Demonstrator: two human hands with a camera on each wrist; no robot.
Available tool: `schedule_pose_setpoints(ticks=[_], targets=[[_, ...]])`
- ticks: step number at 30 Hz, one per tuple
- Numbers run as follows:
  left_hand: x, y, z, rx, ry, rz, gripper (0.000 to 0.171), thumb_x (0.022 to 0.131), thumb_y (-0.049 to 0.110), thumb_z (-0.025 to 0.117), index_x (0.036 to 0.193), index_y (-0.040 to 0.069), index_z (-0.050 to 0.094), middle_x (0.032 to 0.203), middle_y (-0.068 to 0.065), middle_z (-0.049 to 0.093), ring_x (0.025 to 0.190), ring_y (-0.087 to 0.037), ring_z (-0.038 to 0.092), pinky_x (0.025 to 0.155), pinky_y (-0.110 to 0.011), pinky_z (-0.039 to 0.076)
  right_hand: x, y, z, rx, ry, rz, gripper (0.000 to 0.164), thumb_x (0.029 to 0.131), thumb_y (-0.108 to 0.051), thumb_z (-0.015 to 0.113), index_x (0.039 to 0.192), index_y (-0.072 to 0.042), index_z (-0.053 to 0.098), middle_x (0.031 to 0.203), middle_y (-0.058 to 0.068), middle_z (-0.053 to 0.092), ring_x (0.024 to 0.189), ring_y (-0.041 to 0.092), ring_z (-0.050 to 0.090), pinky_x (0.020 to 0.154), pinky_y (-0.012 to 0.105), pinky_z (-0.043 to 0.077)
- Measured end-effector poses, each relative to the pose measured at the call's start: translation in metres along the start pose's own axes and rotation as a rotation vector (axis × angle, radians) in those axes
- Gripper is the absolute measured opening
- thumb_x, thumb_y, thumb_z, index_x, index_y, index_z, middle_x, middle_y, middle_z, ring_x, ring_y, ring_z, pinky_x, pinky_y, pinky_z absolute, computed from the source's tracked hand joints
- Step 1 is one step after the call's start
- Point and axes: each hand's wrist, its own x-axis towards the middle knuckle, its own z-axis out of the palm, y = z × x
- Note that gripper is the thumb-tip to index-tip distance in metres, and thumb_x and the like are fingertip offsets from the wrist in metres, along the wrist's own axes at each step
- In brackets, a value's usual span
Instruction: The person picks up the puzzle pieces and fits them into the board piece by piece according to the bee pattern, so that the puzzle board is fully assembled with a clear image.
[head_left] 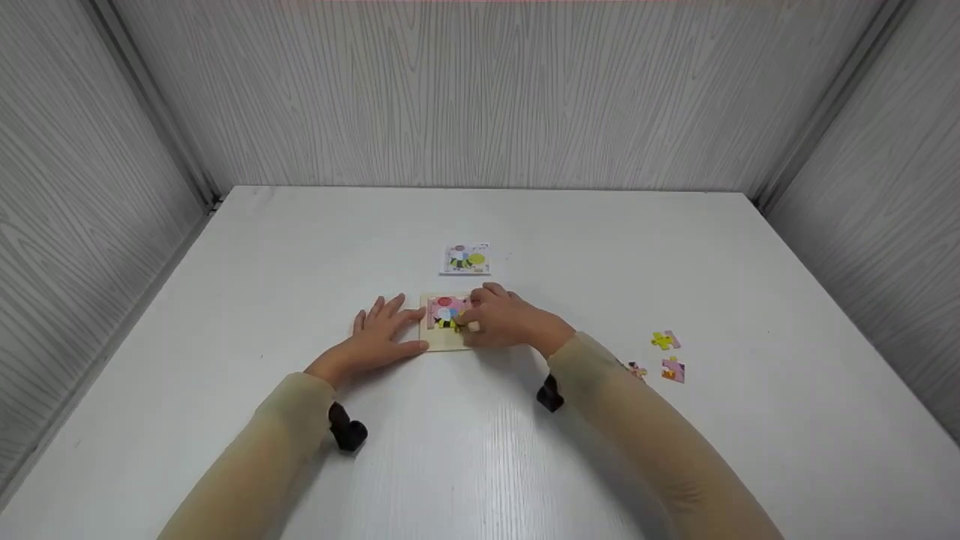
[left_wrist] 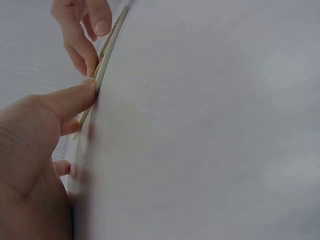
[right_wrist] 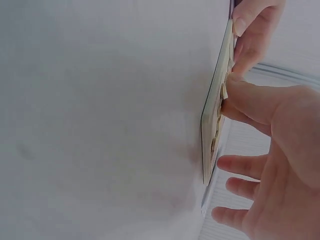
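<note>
A small wooden puzzle board (head_left: 442,342) lies on the white table, partly filled with pink and yellow bee-picture pieces (head_left: 444,303). My left hand (head_left: 377,334) rests beside it, fingers spread, with the thumb and index finger touching its left edge. In the left wrist view the thumb (left_wrist: 75,100) presses against the board's rim. Over the board's right side, my right hand (head_left: 504,319) pinches a puzzle piece (right_wrist: 223,91) between thumb and index finger, right at the laid pieces. Its other fingers stretch out past the board, and the hand covers part of the picture.
A printed card (head_left: 466,259) with the same bee picture lies just behind the board. To the right are a yellow-and-pink puzzle piece (head_left: 664,340), a pink one (head_left: 674,370) and another (head_left: 636,370) partly behind my right sleeve. Grey wood-grain walls (head_left: 480,97) enclose the table.
</note>
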Motion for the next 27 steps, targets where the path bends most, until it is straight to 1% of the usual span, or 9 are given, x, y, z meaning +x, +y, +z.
schedule_pose_setpoints(ticks=[3, 6, 9, 13, 20, 25, 27], targets=[[-0.001, -0.001, 0.000, 0.000, 0.009, 0.007, 0.067, 0.089, 0.051, 0.052, 0.145, 0.017, 0.034, 0.154, -0.017, 0.006, 0.138, -0.040, -0.008, 0.103, -0.060, -0.008, -0.001, 0.000, -0.001, 0.023, 0.012, 0.003, 0.047, 0.091, -0.041, 0.055, 0.136, -0.030, 0.048, 0.146, 0.010, 0.031, 0.137, 0.031, 0.017, 0.108, 0.051, 0.019], [-0.001, -0.001, -0.002, -0.010, 0.012, 0.007, 0.068, 0.089, 0.052, 0.052, 0.145, 0.018, 0.034, 0.154, -0.017, 0.005, 0.138, -0.040, -0.008, 0.103, -0.060, -0.009, -0.003, 0.003, -0.003, 0.091, 0.069, 0.017, 0.052, 0.090, -0.040, 0.058, 0.139, -0.027, 0.045, 0.147, 0.011, 0.031, 0.136, 0.029, 0.021, 0.108, 0.046, 0.022], [-0.002, 0.000, -0.003, -0.015, 0.009, 0.007, 0.068, 0.090, 0.051, 0.052, 0.145, 0.018, 0.033, 0.154, -0.017, 0.005, 0.138, -0.040, -0.009, 0.103, -0.060, -0.009, -0.008, 0.008, -0.004, 0.177, 0.122, 0.044, 0.052, 0.090, -0.039, 0.059, 0.139, -0.025, 0.046, 0.146, 0.008, 0.034, 0.135, 0.025, 0.025, 0.107, 0.041, 0.026], [-0.004, 0.000, -0.002, -0.012, -0.002, 0.001, 0.068, 0.090, 0.051, 0.052, 0.146, 0.018, 0.032, 0.154, -0.017, 0.004, 0.138, -0.040, -0.010, 0.103, -0.060, -0.009, -0.017, 0.014, -0.004, 0.243, 0.151, 0.048, 0.052, 0.091, -0.038, 0.059, 0.138, -0.023, 0.046, 0.145, 0.007, 0.035, 0.134, 0.024, 0.027, 0.106, 0.041, 0.027], [-0.003, -0.002, -0.004, -0.013, 0.003, 0.006, 0.069, 0.089, 0.053, 0.051, 0.147, 0.020, 0.030, 0.154, -0.016, 0.002, 0.138, -0.039, -0.011, 0.103, -0.060, -0.010, -0.035, 0.028, -0.007, 0.253, 0.198, 0.036, 0.052, 0.092, -0.036, 0.058, 0.138, -0.014, 0.046, 0.143, 0.011, 0.037, 0.133, 0.026, 0.029, 0.106, 0.042, 0.028], [-0.004, -0.001, -0.002, -0.012, -0.001, 0.000, 0.068, 0.090, 0.052, 0.051, 0.147, 0.020, 0.030, 0.155, -0.015, 0.002, 0.138, -0.038, -0.011, 0.104, -0.059, -0.010, -0.047, 0.037, -0.004, 0.261, 0.194, 0.069, 0.055, 0.091, -0.038, 0.058, 0.139, -0.014, 0.045, 0.145, 0.011, 0.035, 0.134, 0.027, 0.028, 0.106, 0.043, 0.028], [-0.004, -0.001, -0.001, -0.009, -0.004, -0.004, 0.068, 0.090, 0.052, 0.051, 0.147, 0.020, 0.029, 0.155, -0.015, 0.002, 0.138, -0.038, -0.011, 0.104, -0.059, -0.010, -0.053, 0.041, -0.002, 0.281, 0.193, 0.073, 0.055, 0.091, -0.038, 0.057, 0.139, -0.013, 0.044, 0.145, 0.012, 0.034, 0.134, 0.028, 0.027, 0.106, 0.044, 0.028]])
